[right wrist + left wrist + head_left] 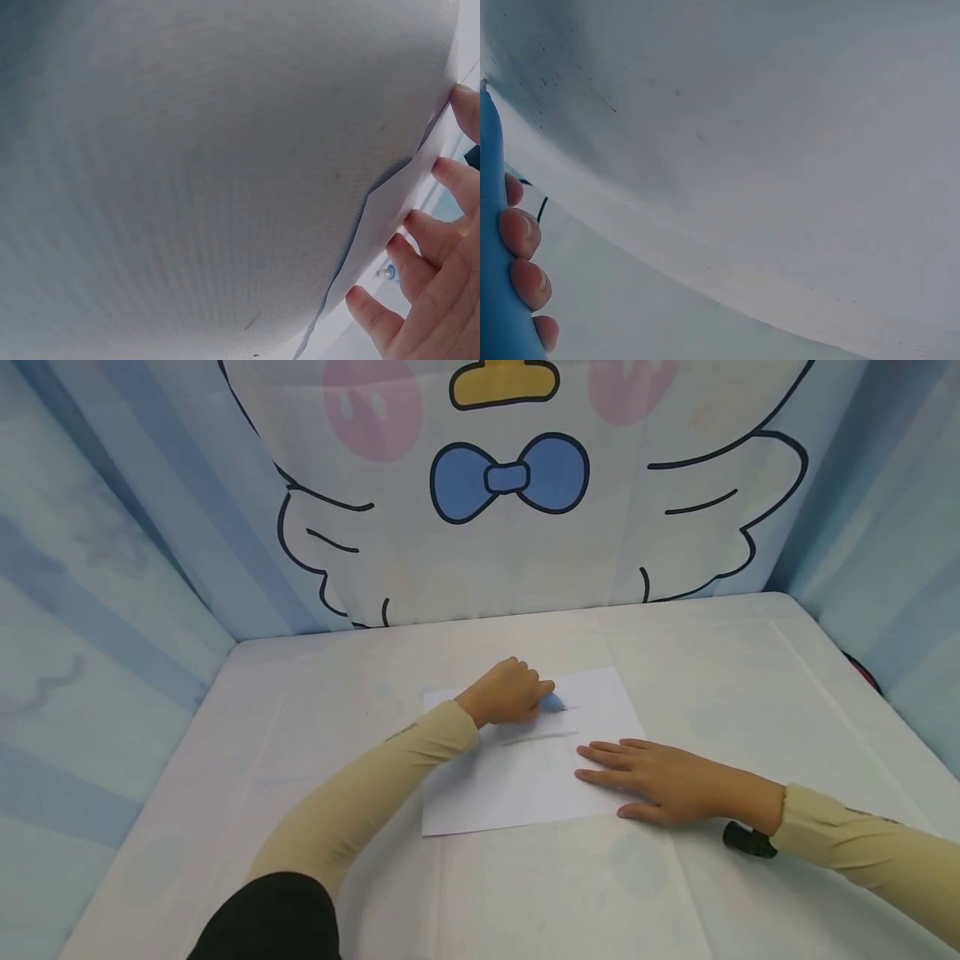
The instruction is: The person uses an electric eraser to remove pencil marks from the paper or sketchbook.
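My left hand (507, 692) grips a thick blue pen-shaped tool (553, 702), its narrow pale tip at the upper part of a white sheet of paper (480, 797). In the left wrist view, curled fingertips (521, 232) wrap the tool's body; its exact kind does not show. A grey line (540, 738) runs across the sheet below this hand, with a fainter mark near the tip. Spread flat, my right hand (667, 778) rests its fingers on the paper's right side. In the right wrist view, the extended fingers (409, 262) lie along the sheet (375, 225), whose edge is slightly raised.
A pale cloth covers the table (322, 710). Behind it hangs a curtain (510, 560) printed with a cartoon figure and bow tie; blue-and-white curtains (90, 610) enclose the sides. A black wrist strap piece (750, 840) shows under the right wrist.
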{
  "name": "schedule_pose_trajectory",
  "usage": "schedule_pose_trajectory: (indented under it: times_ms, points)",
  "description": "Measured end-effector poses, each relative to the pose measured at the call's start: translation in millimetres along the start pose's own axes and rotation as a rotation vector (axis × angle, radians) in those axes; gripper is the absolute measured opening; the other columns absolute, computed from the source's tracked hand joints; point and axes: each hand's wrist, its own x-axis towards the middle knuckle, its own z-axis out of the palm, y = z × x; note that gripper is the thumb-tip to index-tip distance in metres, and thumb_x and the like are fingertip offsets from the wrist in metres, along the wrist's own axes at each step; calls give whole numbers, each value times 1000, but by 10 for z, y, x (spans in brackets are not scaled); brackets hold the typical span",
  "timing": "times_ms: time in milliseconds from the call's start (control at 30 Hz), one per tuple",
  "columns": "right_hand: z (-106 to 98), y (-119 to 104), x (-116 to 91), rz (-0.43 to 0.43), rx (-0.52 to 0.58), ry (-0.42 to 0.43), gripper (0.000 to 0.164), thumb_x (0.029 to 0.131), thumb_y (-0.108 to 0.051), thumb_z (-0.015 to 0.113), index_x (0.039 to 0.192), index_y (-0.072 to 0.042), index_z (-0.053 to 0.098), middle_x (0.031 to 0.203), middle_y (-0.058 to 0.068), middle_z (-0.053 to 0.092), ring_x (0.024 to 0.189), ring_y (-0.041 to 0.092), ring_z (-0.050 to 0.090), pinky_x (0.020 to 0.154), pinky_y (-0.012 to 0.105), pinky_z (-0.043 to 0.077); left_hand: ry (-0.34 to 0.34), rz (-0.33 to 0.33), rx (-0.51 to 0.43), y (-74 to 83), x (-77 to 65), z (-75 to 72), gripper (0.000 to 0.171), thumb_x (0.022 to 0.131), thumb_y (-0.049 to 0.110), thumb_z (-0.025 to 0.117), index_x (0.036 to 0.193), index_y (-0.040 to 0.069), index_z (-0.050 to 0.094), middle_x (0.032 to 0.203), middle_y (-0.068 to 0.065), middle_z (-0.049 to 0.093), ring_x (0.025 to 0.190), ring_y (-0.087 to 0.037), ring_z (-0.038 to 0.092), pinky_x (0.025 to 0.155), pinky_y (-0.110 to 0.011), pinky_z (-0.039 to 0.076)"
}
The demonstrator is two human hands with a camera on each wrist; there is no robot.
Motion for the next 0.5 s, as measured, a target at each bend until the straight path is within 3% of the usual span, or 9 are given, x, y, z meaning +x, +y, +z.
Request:
schedule_pose_trajectory:
  times_ms: [367, 500]
  points:
    - [7, -7, 12, 13, 3, -20, 58, 95, -48, 45, 147, -28, 29, 155, 5, 27, 141, 24, 30, 109, 48, 33, 13, 5, 2, 11, 7, 15, 13, 89, 24, 52, 95, 14, 59, 70, 1, 64, 61, -14, 57, 64, -27, 49]
    - [9, -7, 9, 6, 4, -10, 58, 95, -47, 45, 147, -27, 30, 155, 5, 28, 141, 24, 30, 108, 48, 33, 5, -12, 12, -6, 4, 30, 12, 89, 24, 52, 94, 14, 58, 69, 1, 62, 58, -13, 50, 63, -27, 48]
